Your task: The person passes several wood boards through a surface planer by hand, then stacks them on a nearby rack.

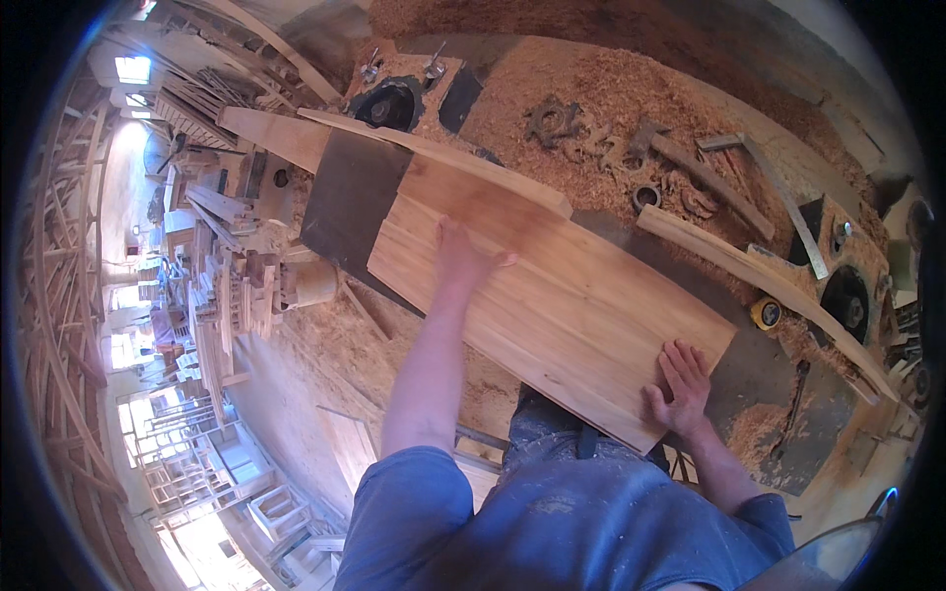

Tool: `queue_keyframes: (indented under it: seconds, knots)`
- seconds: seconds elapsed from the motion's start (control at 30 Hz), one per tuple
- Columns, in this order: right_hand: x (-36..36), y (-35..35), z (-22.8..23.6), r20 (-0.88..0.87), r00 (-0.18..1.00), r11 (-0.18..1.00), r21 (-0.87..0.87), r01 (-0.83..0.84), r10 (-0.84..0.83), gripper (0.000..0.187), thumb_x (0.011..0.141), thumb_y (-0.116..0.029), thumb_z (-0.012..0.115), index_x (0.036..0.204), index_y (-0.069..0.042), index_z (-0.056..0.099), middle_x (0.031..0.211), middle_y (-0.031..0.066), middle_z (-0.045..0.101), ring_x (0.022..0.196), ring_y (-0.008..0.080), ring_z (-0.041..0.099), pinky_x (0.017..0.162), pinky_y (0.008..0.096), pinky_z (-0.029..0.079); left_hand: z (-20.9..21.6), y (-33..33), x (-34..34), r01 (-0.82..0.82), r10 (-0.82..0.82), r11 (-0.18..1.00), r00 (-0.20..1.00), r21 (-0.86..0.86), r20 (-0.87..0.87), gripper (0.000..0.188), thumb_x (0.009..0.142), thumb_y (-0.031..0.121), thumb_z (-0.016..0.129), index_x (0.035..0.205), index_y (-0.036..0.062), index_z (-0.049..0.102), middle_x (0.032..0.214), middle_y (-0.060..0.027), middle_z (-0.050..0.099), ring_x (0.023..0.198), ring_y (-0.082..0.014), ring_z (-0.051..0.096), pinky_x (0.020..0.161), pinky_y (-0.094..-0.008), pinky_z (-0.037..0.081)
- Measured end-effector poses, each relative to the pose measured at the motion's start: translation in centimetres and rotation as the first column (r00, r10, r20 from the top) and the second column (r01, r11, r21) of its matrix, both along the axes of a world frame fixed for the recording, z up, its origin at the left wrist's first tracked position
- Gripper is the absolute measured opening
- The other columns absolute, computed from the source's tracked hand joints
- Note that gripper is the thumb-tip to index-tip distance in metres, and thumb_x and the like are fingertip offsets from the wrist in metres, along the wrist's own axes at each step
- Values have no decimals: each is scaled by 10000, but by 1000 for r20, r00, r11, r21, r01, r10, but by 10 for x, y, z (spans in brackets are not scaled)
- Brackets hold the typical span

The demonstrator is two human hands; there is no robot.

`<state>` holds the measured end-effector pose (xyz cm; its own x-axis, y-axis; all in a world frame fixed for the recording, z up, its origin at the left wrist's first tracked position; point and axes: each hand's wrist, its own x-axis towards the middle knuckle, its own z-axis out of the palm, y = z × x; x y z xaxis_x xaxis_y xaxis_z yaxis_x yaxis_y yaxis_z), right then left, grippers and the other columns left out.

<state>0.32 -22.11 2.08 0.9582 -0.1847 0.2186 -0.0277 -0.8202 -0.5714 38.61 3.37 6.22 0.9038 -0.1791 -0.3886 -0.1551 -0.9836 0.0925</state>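
A wide, pale wooden panel (552, 305) lies slantwise across a dark metal machine table (350, 197) in front of me. Its far edge runs along a long wooden fence strip (463, 169). On the panel's left part rests my left hand (465, 256), open, its thumb held out to the right and its fingertips partly hidden. My right hand (680, 387) lies open and flat near the panel's right end, fingers stretched forward. Neither hand is wrapped around anything. The panel's near edge reaches close to my waist.
Sawdust covers the far side, with a hammer (714, 185), a metal square (783, 197), a toothed cutter (554, 123) and a metal ring (646, 196). A curved wood strip (754, 261) and a yellow tape measure (766, 313) lie right. Stacked lumber (232, 295) stands left.
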Motion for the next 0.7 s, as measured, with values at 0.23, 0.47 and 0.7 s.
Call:
queue_keyframes:
  seconds: [0.23, 0.47, 0.7]
  knots:
    - [16, 11, 2, -9, 1000, 1000, -2, 26, -26, 551, 718, -234, 787, 1211, -5, 696, 1342, 188, 659, 1328, 380, 570, 1165, 538, 371, -3, 11, 15, -2, 3, 1000, 1000, 8, -26, 1294, 669, 621, 880, 1544, -123, 285, 1671, -273, 179, 1580, -357, 108, 1289, -365, 152]
    - [32, 22, -1, -11, 999, 999, 11, 43, -42, 544, 715, -228, 790, 1205, -9, 702, 1343, 180, 659, 1332, 374, 566, 1166, 534, 371, -9, 21, 33, 1, -1, 1000, 1000, 3, -2, 1298, 643, 607, 902, 1532, -130, 308, 1663, -285, 191, 1575, -370, 121, 1288, -370, 157]
    - [54, 36, -1, -18, 999, 999, 0, 41, -41, 579, 706, -229, 807, 1231, -13, 692, 1363, 169, 648, 1345, 365, 553, 1171, 527, 368, -18, 43, 54, 30, -28, 999, 998, -34, 60, 1274, 641, 593, 909, 1513, -139, 337, 1641, -315, 222, 1563, -391, 159, 1285, -390, 170]
